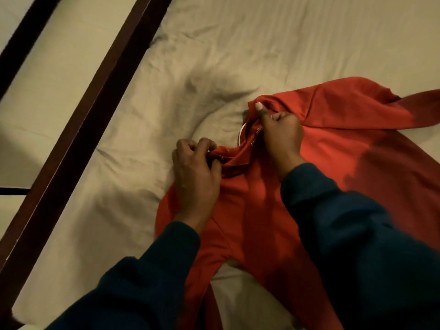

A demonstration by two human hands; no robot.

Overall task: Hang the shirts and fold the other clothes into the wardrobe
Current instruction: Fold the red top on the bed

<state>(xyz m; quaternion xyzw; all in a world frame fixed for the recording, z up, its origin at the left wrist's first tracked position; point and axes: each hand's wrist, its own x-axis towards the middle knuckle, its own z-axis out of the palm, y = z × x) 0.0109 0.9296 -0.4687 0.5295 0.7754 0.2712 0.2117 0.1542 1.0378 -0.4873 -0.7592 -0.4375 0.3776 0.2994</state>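
A red long-sleeved shirt (333, 144) lies spread on the bed, its collar pointing toward the left. My left hand (196, 172) pinches the near side of the collar, fingers curled tight on the cloth. My right hand (281, 132) grips the far side of the collar, thumb stretched out along the neckline. One sleeve runs off to the right edge, another hangs down toward me. Both my forearms are in dark blue sleeves and cover part of the shirt's body.
The beige, wrinkled bedsheet (214, 55) covers the mattress all around the shirt. A dark wooden bed frame rail (95, 91) runs diagonally along the left. Pale floor (54, 44) shows beyond it.
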